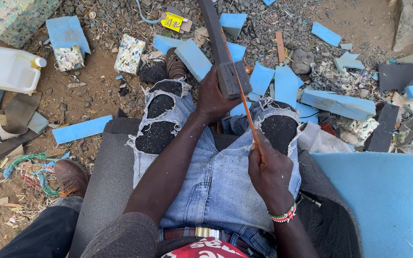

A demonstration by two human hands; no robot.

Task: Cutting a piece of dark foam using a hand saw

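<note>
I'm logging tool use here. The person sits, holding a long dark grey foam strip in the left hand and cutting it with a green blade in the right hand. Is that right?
Not quite: the blade is orange, not green. The head view shows the rest as stated: the left hand grips the long dark grey foam strip above the knees, and the right hand holds the blade against it.

grey foam strip cut off at top edge, thin blade's handle hidden in right hand

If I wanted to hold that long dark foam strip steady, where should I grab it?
Probably near its lower end, as the left hand does: wrap the dark foam strip from its left side, since the thin orange blade in the right hand runs along its right edge. The strip is narrow enough to wrap.
</note>
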